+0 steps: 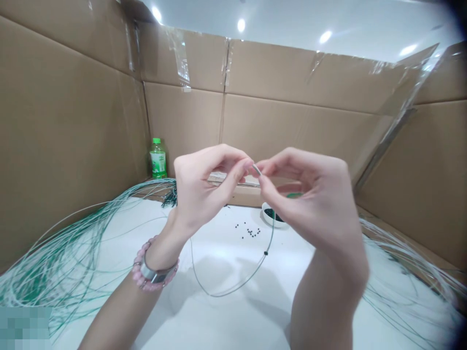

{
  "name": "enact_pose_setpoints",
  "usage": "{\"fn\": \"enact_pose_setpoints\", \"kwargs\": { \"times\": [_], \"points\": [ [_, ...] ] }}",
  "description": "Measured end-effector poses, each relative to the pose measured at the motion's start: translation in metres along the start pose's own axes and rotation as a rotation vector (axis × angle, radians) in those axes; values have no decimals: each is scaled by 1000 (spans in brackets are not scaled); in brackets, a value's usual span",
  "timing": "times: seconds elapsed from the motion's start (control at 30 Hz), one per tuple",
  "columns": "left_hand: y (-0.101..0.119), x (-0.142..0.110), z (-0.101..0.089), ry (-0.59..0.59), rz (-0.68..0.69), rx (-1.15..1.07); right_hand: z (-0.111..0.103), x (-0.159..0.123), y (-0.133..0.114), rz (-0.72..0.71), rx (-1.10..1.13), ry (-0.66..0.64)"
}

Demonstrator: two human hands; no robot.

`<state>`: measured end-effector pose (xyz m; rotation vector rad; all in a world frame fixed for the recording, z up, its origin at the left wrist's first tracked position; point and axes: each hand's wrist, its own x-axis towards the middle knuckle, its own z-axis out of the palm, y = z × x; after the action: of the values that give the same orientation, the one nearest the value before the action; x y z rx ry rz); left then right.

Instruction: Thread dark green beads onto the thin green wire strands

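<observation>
Both of my hands are raised over the white table, fingertips close together. My left hand (213,182) pinches a thin green cord (257,169), and my right hand (308,189) pinches the same cord just to the right. A short piece of it shows between the two pinches. From the hands the cord hangs in a loose loop above the table. One small dark bead (266,253) sits on the right side of this loop. What lies inside the fingertips is hidden.
Several loose black beads (251,233) lie on the white table (233,321). Behind them stands a white bowl (267,218) of dark beads. Bundled green and white cords (47,267) spread left, more cords (412,262) right. A green-capped bottle (158,160) stands by the cardboard walls (292,92).
</observation>
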<state>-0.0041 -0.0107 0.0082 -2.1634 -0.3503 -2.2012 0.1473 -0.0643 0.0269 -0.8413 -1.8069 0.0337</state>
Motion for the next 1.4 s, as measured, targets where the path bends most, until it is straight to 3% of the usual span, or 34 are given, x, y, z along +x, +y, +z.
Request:
{"fn": "enact_pose_setpoints", "kwargs": {
  "times": [0.07,0.13,0.17,0.3,0.43,0.5,0.53,0.6,0.67,0.73,0.83,0.97,1.17,1.4],
  "points": [
    [-3,0,0,-18,-19,1,-15,-2,4,51,-153,-293],
    [-6,0,1,-59,-38,-11,-24,-3,7,57,-217,-440],
    [-7,-1,2,-84,-44,-22,-24,-2,8,68,-192,-410],
    [-7,-5,7,-122,-63,-87,-7,6,6,67,36,-69],
    [-13,-4,10,-89,-176,-195,8,12,9,24,102,12],
    [-25,-4,10,-157,-272,-257,9,13,11,-1,155,56],
    [-35,-6,11,-244,-332,-259,9,12,12,-9,182,85],
    [-58,-16,12,-576,-449,-154,8,12,12,1,213,141],
    [-85,-35,16,-1093,-515,128,7,11,11,23,215,174],
    [-107,-61,22,-1262,-559,235,7,11,9,23,219,185],
    [-126,-99,32,-1341,-599,348,6,11,5,-1,226,174],
    [-130,-130,40,-1378,-607,434,6,11,3,-19,235,150],
    [-136,-145,46,-1421,-594,440,7,11,5,-26,268,120],
    [-132,-144,47,-1428,-566,373,6,11,6,0,231,64]
  ]
}}
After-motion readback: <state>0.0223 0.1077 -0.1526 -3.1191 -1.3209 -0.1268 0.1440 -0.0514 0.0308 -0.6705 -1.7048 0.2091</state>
